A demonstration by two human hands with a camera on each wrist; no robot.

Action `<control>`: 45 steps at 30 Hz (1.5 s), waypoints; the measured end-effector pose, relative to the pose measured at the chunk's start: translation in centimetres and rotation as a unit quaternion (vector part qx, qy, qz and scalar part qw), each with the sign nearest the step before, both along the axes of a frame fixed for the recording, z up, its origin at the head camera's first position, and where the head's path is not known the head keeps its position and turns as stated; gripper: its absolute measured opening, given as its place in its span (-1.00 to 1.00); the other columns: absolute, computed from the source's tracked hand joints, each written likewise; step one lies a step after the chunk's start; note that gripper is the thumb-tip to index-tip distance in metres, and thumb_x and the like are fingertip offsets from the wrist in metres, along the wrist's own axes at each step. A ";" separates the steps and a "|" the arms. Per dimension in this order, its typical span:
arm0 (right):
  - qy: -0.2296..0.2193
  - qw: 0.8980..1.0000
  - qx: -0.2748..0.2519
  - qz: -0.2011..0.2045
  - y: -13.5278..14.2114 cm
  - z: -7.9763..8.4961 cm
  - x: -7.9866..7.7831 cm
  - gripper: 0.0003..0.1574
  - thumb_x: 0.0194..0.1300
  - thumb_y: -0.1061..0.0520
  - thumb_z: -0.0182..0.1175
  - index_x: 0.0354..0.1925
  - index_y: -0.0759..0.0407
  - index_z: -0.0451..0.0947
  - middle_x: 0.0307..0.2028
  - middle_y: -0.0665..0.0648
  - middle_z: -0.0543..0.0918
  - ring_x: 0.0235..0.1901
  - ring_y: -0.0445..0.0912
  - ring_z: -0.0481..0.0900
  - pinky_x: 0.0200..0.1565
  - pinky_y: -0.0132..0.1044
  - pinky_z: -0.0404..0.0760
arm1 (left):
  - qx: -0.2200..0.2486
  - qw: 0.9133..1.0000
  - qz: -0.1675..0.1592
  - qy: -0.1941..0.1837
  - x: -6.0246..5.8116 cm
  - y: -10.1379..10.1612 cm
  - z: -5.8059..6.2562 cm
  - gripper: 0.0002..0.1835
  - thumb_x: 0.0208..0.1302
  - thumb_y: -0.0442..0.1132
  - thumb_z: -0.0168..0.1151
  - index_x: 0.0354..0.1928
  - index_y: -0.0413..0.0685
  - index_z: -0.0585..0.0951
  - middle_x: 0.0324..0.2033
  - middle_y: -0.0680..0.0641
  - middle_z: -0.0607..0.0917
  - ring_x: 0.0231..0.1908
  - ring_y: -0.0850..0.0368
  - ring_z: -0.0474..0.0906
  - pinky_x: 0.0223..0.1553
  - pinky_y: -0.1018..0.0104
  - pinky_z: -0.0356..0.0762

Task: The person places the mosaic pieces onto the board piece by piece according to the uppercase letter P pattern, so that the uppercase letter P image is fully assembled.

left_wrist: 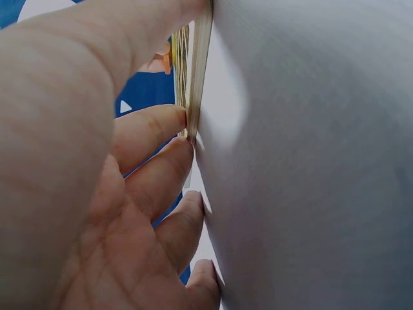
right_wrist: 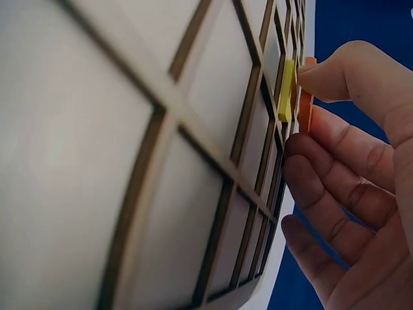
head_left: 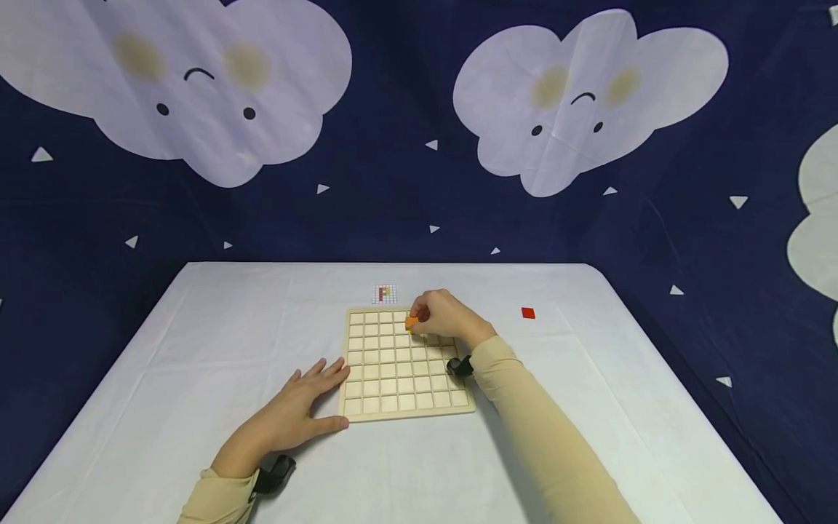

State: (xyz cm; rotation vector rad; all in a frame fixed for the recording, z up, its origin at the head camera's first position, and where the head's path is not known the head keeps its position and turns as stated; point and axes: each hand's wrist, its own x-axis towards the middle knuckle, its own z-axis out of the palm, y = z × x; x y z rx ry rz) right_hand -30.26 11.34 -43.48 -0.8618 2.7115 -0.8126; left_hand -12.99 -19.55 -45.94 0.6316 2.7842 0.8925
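Observation:
Thumb and fingers of my right hand (head_left: 448, 318) pinch a small orange square tile (head_left: 411, 321) at the far side of a pale wooden grid board (head_left: 407, 418). In the right wrist view the orange tile (right_wrist: 306, 117) stands on edge between thumb and fingers, close over the board. A yellow tile (right_wrist: 286, 93) sits in the grid just on the near side of it. My left hand (head_left: 288, 411) lies spread on the table, its thumb and index fingertip touching the board's left edge.
Beyond the board lies a small printed card (head_left: 384, 294) with a coloured grid pattern. A red square tile (head_left: 528, 313) rests on the white table (head_left: 556, 422) to the right. Behind the table hangs a dark blue cloth (head_left: 399, 145) with clouds.

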 end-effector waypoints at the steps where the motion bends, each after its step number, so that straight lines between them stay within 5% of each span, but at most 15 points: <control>1: -0.002 1.000 0.001 -0.003 -0.1 0.0 0.0 -0.78 0.32 0.12 0.50 -0.10 0.18 0.78 -0.13 0.10 0.80 -0.18 -0.16 0.73 -0.01 -0.28 0.75 | 0.002 1.000 0.001 -0.003 0.0 0.0 0.0 -0.05 0.28 0.16 0.53 0.60 -0.11 0.40 0.64 -0.19 0.31 0.65 -0.45 0.08 0.53 -0.64 -0.10; 18: 0.013 1.000 0.025 0.007 -1.9 0.4 0.6 -0.78 0.27 0.09 0.53 -0.13 0.12 0.81 -0.08 0.05 0.76 -0.10 -0.14 0.68 0.11 -0.19 0.71 | -0.003 1.000 0.002 -0.003 0.1 0.3 0.2 -0.05 0.28 0.16 0.53 0.59 -0.12 0.41 0.64 -0.21 0.32 0.65 -0.46 0.09 0.53 -0.64 -0.07; 45: 0.025 0.997 0.076 -0.001 -3.0 1.3 0.8 -0.82 0.30 0.10 0.56 -0.15 0.12 0.85 -0.16 0.05 0.86 -0.18 -0.13 0.70 0.01 -0.19 0.73 | -0.005 1.000 0.005 -0.007 0.0 0.1 0.3 -0.06 0.29 0.15 0.53 0.59 -0.12 0.41 0.64 -0.21 0.30 0.65 -0.45 0.08 0.54 -0.63 -0.09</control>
